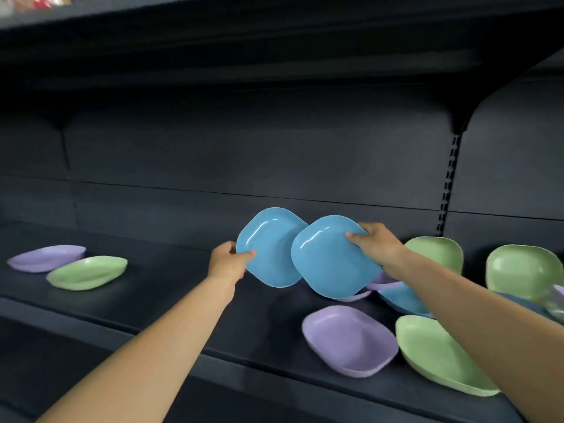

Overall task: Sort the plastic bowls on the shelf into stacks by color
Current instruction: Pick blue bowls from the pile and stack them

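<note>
Head view: a person is holding up two blue bowls over a dark shelf [183,300].

At frame centre, the left hand [227,262] is pinching one blue bowl [268,248] by its rim while the right hand [378,245] is gripping a second blue bowl [329,257], overlapping the first; a lone purple bowl [45,257] and a green bowl [87,271] are lying at left, and more purple, green and blue ones are lying jumbled at lower right.

Dim overall; dark shelf [189,288] and back panel swallow most detail. Light falls from above and in front, soft and diffuse. Pale glare streaks on the two blue bowls [329,261], a fainter sheen on the green bowl at left [88,271]. Soft shadow under the raised bowls on the shelf surface. Wide-angle bending: shelf edges bow, forearms stretch toward the lower corners. Far right edge smeared; top left corner blown out and blurred. Mild softness everywhere, edges not crisp
</note>
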Available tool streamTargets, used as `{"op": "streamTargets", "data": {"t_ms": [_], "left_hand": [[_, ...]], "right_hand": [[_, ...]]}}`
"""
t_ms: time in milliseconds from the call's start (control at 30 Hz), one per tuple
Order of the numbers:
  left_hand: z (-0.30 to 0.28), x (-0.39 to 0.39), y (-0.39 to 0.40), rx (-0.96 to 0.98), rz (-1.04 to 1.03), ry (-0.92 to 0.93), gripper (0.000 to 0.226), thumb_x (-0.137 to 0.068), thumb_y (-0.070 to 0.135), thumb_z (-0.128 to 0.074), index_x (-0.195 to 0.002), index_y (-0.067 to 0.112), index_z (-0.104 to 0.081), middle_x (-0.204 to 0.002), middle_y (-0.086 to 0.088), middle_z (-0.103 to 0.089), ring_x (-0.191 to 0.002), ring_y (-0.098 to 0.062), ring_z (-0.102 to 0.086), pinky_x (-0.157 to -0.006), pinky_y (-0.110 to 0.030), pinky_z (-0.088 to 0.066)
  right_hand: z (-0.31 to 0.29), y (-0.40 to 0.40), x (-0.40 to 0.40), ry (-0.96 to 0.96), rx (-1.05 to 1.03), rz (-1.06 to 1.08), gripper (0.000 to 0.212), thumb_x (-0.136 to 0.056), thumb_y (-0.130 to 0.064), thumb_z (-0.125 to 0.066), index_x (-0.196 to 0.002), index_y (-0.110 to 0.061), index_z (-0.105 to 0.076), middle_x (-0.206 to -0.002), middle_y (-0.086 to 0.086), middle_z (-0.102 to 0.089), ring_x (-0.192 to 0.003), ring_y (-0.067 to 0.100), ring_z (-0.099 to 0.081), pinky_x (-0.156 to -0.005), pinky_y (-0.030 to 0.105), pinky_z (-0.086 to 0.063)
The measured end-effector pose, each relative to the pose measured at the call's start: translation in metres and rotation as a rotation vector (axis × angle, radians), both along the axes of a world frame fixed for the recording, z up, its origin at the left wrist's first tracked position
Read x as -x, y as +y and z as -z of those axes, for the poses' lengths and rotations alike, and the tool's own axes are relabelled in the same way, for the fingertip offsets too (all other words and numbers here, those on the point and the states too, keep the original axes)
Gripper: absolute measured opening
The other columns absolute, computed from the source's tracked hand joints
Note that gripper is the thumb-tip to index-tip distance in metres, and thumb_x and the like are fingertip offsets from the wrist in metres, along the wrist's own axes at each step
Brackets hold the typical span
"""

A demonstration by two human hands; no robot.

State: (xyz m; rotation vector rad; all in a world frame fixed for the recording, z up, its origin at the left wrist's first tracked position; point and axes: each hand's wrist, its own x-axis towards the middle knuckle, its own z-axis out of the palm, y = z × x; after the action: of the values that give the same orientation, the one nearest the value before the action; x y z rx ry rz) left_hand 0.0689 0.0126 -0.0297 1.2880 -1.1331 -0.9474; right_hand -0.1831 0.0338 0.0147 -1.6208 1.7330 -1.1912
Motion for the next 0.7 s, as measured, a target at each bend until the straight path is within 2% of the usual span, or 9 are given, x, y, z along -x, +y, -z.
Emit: {"op": "streamTargets", "data": {"t_ms": [167,300,367,500,633,700], "left_hand": [[-0.002,-0.124,-0.020,0.010,-0.018,0.023,0.006,-0.088,0.006,-0.058,-0.083,0.010,-0.058,-0.092,-0.009,-0.062,-0.083,-0.026,-0.054,-0.072,-0.034,-0.044],[0.008,-0.210,-0.042,-0.041,0.014,-0.002,0.005,-0.088,0.005,-0.058,-0.091,0.008,-0.061,-0.099,-0.013,-0.064,-0.085,-0.028,-0.057,-0.075,-0.036,-0.045],[0.016,-0.241,-0.051,-0.086,0.029,-0.007,0.004,-0.088,0.005,-0.059,-0.087,0.010,-0.061,-0.100,-0.013,-0.065,-0.087,-0.029,-0.059,-0.076,-0.036,-0.046],[0.034,-0.278,-0.072,-0.184,0.094,-0.053,0.009,-0.086,0.006,-0.064,-0.081,0.013,-0.061,-0.097,-0.011,-0.067,-0.092,-0.029,-0.062,-0.082,-0.035,-0.047],[0.048,-0.291,-0.100,-0.245,0.178,-0.096,0.011,-0.084,0.004,-0.066,-0.081,0.013,-0.061,-0.091,-0.007,-0.067,-0.088,-0.027,-0.063,-0.077,-0.031,-0.048],[0.055,-0.290,-0.112,-0.256,0.217,-0.125,0.007,-0.083,0.003,-0.067,-0.083,0.009,-0.062,-0.090,-0.008,-0.068,-0.084,-0.026,-0.063,-0.069,-0.029,-0.048]], "right_hand": [[0.015,-0.027,-0.122,-0.175,0.023,0.073,0.023,-0.096,-0.024,-0.049,-0.111,-0.011,-0.060,-0.107,0.008,-0.064,-0.100,0.030,-0.060,-0.088,0.040,-0.048],[0.037,-0.041,-0.213,-0.352,0.004,0.147,0.019,-0.097,-0.021,-0.045,-0.109,-0.011,-0.056,-0.103,0.007,-0.059,-0.092,0.027,-0.053,-0.077,0.034,-0.042],[0.049,-0.045,-0.246,-0.429,-0.032,0.180,0.013,-0.098,-0.018,-0.044,-0.103,-0.011,-0.054,-0.099,0.006,-0.056,-0.091,0.025,-0.051,-0.077,0.033,-0.040],[0.069,-0.052,-0.291,-0.529,-0.126,0.224,0.010,-0.098,-0.018,-0.044,-0.101,-0.012,-0.051,-0.103,0.006,-0.055,-0.095,0.026,-0.051,-0.080,0.034,-0.040],[0.086,-0.067,-0.313,-0.569,-0.150,0.273,0.013,-0.098,-0.018,-0.042,-0.104,-0.012,-0.053,-0.104,0.006,-0.057,-0.098,0.027,-0.053,-0.082,0.036,-0.043],[0.095,-0.075,-0.318,-0.593,-0.147,0.295,0.013,-0.098,-0.017,-0.042,-0.099,-0.014,-0.054,-0.105,0.006,-0.059,-0.100,0.028,-0.054,-0.086,0.039,-0.044]]}}
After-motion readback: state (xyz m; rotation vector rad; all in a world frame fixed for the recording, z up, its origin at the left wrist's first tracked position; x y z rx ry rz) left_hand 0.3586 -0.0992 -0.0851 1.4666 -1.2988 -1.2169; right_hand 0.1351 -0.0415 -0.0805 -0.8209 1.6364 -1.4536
